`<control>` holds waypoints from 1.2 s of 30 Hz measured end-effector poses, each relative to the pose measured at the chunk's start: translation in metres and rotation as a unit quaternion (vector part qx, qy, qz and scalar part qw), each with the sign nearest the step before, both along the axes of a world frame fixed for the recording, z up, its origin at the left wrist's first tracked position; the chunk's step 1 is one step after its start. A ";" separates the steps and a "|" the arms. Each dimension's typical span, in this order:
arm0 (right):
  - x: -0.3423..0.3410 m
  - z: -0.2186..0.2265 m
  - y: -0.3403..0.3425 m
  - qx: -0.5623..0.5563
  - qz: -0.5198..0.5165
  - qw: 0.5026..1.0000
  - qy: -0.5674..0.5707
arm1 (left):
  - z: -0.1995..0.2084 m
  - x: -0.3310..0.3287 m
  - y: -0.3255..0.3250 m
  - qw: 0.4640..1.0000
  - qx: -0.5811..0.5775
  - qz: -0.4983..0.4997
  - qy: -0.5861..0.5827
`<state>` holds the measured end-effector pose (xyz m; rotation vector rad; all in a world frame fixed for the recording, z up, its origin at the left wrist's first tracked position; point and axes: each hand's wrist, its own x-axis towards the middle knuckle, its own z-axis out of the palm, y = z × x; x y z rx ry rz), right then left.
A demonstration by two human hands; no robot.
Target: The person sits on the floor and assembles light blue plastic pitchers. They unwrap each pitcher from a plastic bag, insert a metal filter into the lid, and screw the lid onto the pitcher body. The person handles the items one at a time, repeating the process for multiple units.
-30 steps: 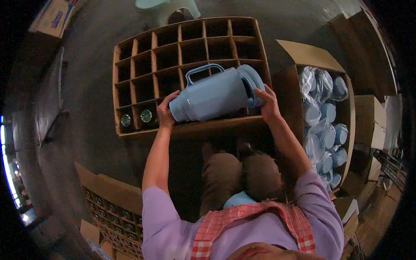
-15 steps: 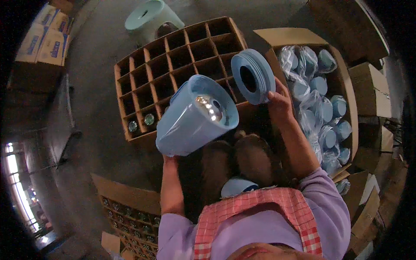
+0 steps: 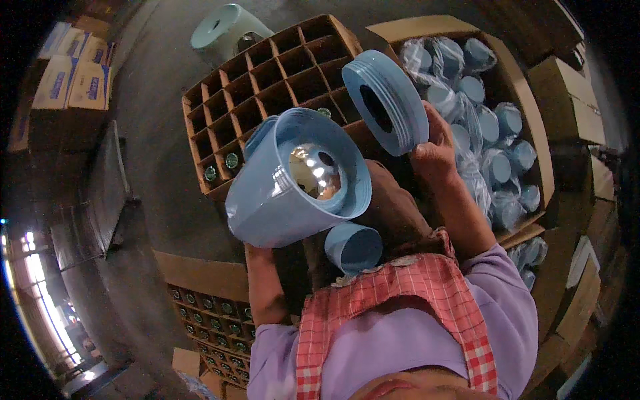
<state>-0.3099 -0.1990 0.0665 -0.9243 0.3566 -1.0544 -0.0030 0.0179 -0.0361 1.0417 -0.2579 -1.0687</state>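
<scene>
The left hand is hidden behind the light-blue flask body, only its forearm showing below, so I cannot tell how its fingers are set. The flask body lies tilted above the lap, its wide open end turned up, with a silvery rounded liner inside — just one, mirror-bright. The right hand pinches one threaded blue ring by its edge, thumb against the near side, the other fingers largely out of sight behind it. Ring and flask body are apart. A single blue cup rests on the lap by the checked apron, its mouth open.

Beyond, the flask body and ring cover part of a divided carton; three of its cells show glass tops, two at the near left and one between flask body and ring. To the right, an open carton holds blue cups in clear plastic, perhaps a dozen, though the wrapping blurs the count. At lower left, a second divided carton carries rows of glass tops, partly cut off by the sleeve — too dim to number. One pale green stool stands at the far left.
</scene>
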 end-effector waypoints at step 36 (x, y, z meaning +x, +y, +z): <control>-0.015 0.001 0.029 -0.283 0.051 0.953 0.099 | 0.038 -0.034 0.011 0.997 -0.001 -0.012 0.072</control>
